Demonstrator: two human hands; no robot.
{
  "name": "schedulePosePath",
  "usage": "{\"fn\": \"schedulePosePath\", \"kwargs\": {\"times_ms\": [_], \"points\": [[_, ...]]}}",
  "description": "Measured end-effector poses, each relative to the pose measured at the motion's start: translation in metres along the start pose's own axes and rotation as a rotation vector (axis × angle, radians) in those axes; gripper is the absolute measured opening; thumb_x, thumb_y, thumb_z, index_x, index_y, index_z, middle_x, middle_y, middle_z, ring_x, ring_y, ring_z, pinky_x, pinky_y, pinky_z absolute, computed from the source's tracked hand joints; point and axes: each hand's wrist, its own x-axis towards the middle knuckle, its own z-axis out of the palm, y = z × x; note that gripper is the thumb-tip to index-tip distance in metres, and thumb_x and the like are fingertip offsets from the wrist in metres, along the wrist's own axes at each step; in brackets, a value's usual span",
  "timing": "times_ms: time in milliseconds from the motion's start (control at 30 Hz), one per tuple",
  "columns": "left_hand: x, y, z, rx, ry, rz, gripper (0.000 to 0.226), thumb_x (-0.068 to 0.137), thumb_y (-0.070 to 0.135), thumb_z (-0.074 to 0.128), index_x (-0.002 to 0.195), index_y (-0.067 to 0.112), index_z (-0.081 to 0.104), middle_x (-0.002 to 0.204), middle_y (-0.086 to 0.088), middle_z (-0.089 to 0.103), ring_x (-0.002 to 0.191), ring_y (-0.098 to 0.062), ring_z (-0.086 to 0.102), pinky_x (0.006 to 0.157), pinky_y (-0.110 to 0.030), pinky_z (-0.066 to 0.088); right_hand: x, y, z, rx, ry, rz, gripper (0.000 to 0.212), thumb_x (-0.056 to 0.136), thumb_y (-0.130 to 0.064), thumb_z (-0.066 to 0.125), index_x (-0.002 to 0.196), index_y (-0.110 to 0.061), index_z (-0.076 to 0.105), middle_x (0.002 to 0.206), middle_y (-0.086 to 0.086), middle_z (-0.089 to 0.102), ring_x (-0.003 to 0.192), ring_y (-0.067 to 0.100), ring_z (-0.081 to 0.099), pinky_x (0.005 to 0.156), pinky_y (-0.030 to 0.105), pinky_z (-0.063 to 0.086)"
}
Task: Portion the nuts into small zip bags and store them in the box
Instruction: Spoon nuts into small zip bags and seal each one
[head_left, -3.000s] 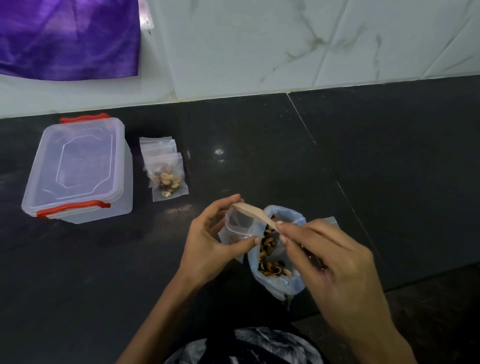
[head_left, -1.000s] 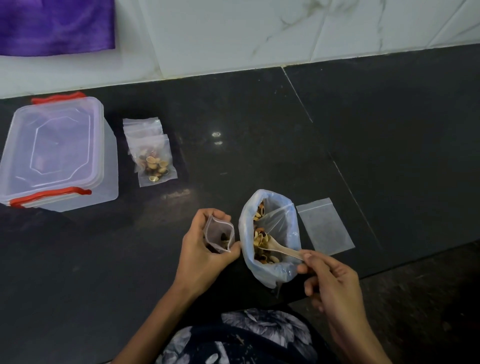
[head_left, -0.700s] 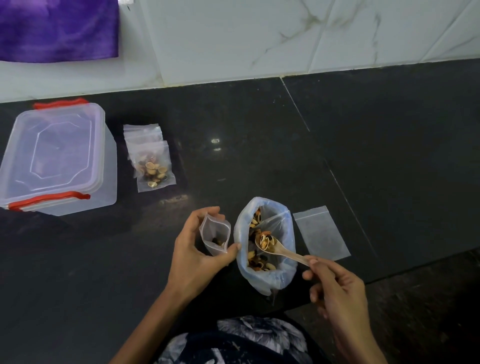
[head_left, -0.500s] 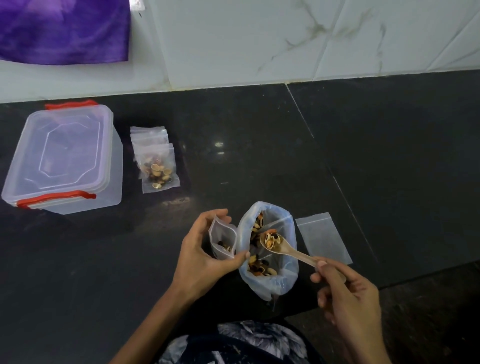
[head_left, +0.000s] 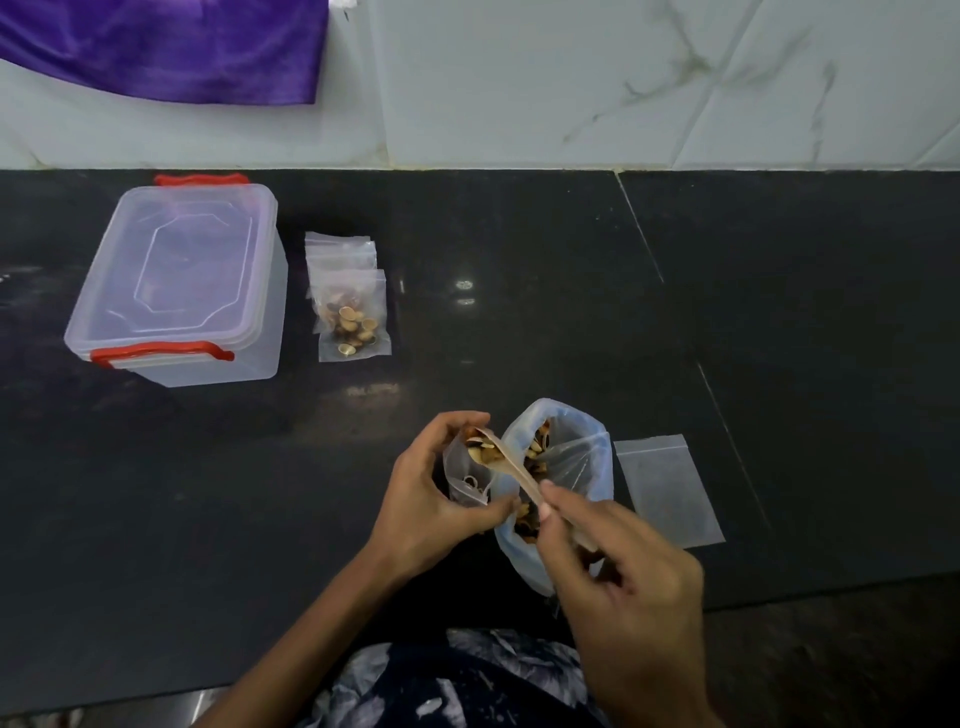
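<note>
My left hand (head_left: 426, 499) holds the small zip bag (head_left: 465, 475) open beside the big nut bag (head_left: 576, 467). My right hand (head_left: 623, 582) pinches the spoon (head_left: 506, 465) over it. It looks soft and floppy; I'd grip its rim.

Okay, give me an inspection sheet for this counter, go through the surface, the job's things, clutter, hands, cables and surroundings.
Surface: dark stone counter, glossy, with seams on the right.
Job's things: clear box, lid on, red latches; filled zip bags lying beside it; large bag of nuts; empty zip bag flat to its right.
Clutter: nothing seen.
Hands: left hand holds a small zip bag open; right hand holds a wooden spoon with nuts at that bag's mouth.
Cables: nothing seen.
Surroundings: white marbled tile wall; purple cloth hanging upper left.
</note>
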Motion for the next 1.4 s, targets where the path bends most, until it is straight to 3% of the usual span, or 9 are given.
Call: {"fn": "schedulePosePath", "kwargs": {"times_ms": [200, 400, 567, 633, 733, 867, 1100, 1267, 1400], "points": [[0.0, -0.001, 0.0, 0.033, -0.003, -0.019, 0.065, 0.056, 0.022, 0.084, 0.114, 0.028, 0.056, 0.106, 0.011, 0.063, 0.096, -0.009, 0.064, 0.08, -0.018, 0.05, -0.007, 0.008, -0.003, -0.258, -0.116, -0.243, 0.023, 0.09, -0.023, 0.058, 0.105, -0.012, 0.073, 0.071, -0.007, 0.064, 0.058, -0.001, 0.05, 0.055, 0.008, 0.044], [-0.001, -0.003, -0.001, 0.063, -0.013, -0.012, 0.071, 0.056, 0.017, 0.086, 0.117, 0.032, 0.053, 0.107, 0.014, 0.061, 0.096, -0.006, 0.063, 0.082, -0.018, 0.05, -0.012, 0.011, -0.004, -0.295, -0.106, -0.247, 0.024, 0.09, -0.023, 0.059, 0.107, -0.014, 0.072, 0.068, -0.007, 0.061, 0.054, 0.002, 0.048, 0.049, 0.015, 0.046], [-0.005, -0.005, -0.005, 0.078, -0.033, -0.04, 0.077, 0.058, 0.036, 0.081, 0.126, 0.033, 0.045, 0.109, 0.016, 0.059, 0.1, -0.008, 0.062, 0.087, -0.018, 0.049, -0.001, 0.007, -0.026, -0.127, 0.0, -0.03, 0.015, 0.086, -0.023, 0.054, 0.09, -0.019, 0.067, 0.072, -0.015, 0.061, 0.061, -0.002, 0.058, 0.047, 0.006, 0.044], [-0.008, -0.006, -0.009, 0.094, -0.035, -0.066, 0.08, 0.058, 0.04, 0.082, 0.128, 0.033, 0.044, 0.109, 0.02, 0.058, 0.098, -0.006, 0.062, 0.085, -0.018, 0.05, 0.004, 0.015, -0.038, -0.157, 0.039, 0.121, 0.012, 0.085, -0.022, 0.055, 0.082, -0.033, 0.059, 0.069, -0.018, 0.057, 0.068, -0.004, 0.059, 0.048, 0.012, 0.047], [-0.011, -0.008, -0.014, 0.095, -0.039, -0.104, 0.077, 0.059, 0.034, 0.088, 0.125, 0.029, 0.047, 0.106, 0.019, 0.059, 0.095, -0.005, 0.062, 0.08, -0.015, 0.05, 0.004, 0.033, -0.038, -0.259, -0.056, 0.238, 0.024, 0.083, -0.022, 0.057, 0.077, -0.045, 0.05, 0.067, -0.019, 0.055, 0.075, -0.005, 0.057, 0.046, 0.018, 0.045], [-0.011, -0.008, -0.013, 0.091, -0.079, -0.147, 0.064, 0.065, 0.022, 0.083, 0.12, 0.023, 0.051, 0.101, 0.015, 0.062, 0.09, -0.003, 0.063, 0.073, -0.013, 0.05, -0.008, 0.045, -0.022, -0.301, -0.21, 0.205, 0.021, 0.089, -0.013, 0.059, 0.092, -0.034, 0.059, 0.078, -0.018, 0.058, 0.078, -0.003, 0.059, 0.058, 0.019, 0.052], [-0.012, -0.011, -0.01, 0.057, -0.086, -0.221, 0.054, 0.07, 0.015, 0.082, 0.116, 0.02, 0.054, 0.099, 0.001, 0.067, 0.092, -0.008, 0.066, 0.07, -0.016, 0.053, -0.008, 0.035, -0.045, -0.372, -0.38, 0.192, 0.011, 0.089, -0.036, 0.045, 0.087, -0.034, 0.056, 0.076, -0.02, 0.057, 0.074, -0.001, 0.058, 0.054, 0.025, 0.05], [-0.013, -0.012, -0.007, -0.011, -0.111, -0.3, 0.051, 0.068, 0.022, 0.081, 0.113, 0.021, 0.056, 0.101, -0.004, 0.069, 0.091, -0.014, 0.068, 0.074, -0.029, 0.058, 0.001, 0.029, -0.038, -0.29, -0.361, 0.42, 0.013, 0.093, -0.031, 0.048, 0.082, -0.03, 0.056, 0.06, -0.01, 0.06, 0.056, -0.001, 0.057, 0.046, 0.018, 0.042], [-0.014, -0.012, -0.001, -0.129, -0.121, -0.379, 0.052, 0.065, 0.015, 0.078, 0.111, 0.007, 0.057, 0.098, -0.005, 0.071, 0.087, -0.018, 0.07, 0.069, -0.026, 0.057, 0.0, 0.027, -0.027, -0.265, -0.222, 0.489, 0.014, 0.092, -0.03, 0.047, 0.079, -0.032, 0.052, 0.064, -0.008, 0.064, 0.052, 0.007, 0.058, 0.051, 0.028, 0.05]]}}
